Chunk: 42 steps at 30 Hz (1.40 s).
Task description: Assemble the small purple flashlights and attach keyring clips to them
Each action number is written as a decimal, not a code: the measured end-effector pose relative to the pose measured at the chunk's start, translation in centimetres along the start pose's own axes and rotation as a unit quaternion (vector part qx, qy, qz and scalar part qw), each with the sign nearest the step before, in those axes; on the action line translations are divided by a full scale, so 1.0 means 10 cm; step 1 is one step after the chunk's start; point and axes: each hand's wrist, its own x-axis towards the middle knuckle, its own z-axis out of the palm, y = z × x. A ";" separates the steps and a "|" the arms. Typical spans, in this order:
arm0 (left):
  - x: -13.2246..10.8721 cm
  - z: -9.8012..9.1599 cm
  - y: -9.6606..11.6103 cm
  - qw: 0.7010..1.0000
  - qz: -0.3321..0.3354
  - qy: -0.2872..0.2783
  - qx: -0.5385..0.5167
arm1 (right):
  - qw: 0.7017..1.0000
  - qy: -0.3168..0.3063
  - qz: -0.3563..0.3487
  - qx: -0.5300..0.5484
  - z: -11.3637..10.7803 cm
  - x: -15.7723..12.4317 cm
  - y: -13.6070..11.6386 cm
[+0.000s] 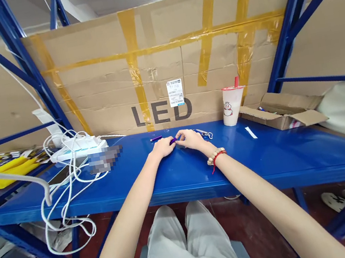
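My left hand (161, 148) and my right hand (191, 139) rest together on the blue shelf (264, 157), fingertips meeting over a small purple object (172, 140). Both hands are curled and pinch it from either side. A second thin purple piece (156, 139) lies just beyond my left hand. A small metal clip or keyring (205, 133) lies right of my right hand. My right wrist wears a bead bracelet with a red cord (215, 157).
A taped cardboard sheet marked "LED" (162, 73) backs the shelf. A drink cup with a red straw (232, 104), an open cardboard box (281, 113) and a white strip (251, 132) are at right. A white power strip with tangled cables (74, 150) and yellow items (2, 170) are at left.
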 end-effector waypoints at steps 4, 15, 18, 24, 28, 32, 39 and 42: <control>0.00 0.02 -0.02 1.000 0.003 0.004 -0.008 | 1.000 -0.005 0.011 0.004 0.01 0.00 -0.01; 0.00 0.02 -0.02 1.000 -0.016 0.002 -0.024 | 1.000 0.002 0.007 0.007 0.04 0.01 0.00; -0.01 0.03 -0.02 1.000 -0.013 0.004 -0.024 | 1.000 0.002 0.008 0.010 0.05 0.02 0.00; -0.01 0.02 -0.02 1.000 -0.008 0.001 -0.019 | 1.000 -0.003 0.009 0.008 0.04 0.02 -0.01; 0.00 0.02 -0.03 1.000 -0.011 -0.001 -0.023 | 1.000 -0.006 0.006 0.003 0.02 0.00 -0.03; 0.01 0.03 -0.03 1.000 -0.009 0.000 -0.027 | 1.000 -0.006 0.006 0.000 0.01 -0.01 -0.04; 0.01 0.04 -0.04 1.000 0.003 0.008 -0.030 | 1.000 -0.008 0.005 0.002 0.01 0.00 -0.03; 0.02 0.05 -0.05 0.999 0.002 0.012 -0.031 | 1.000 -0.014 0.005 0.003 0.01 -0.01 -0.03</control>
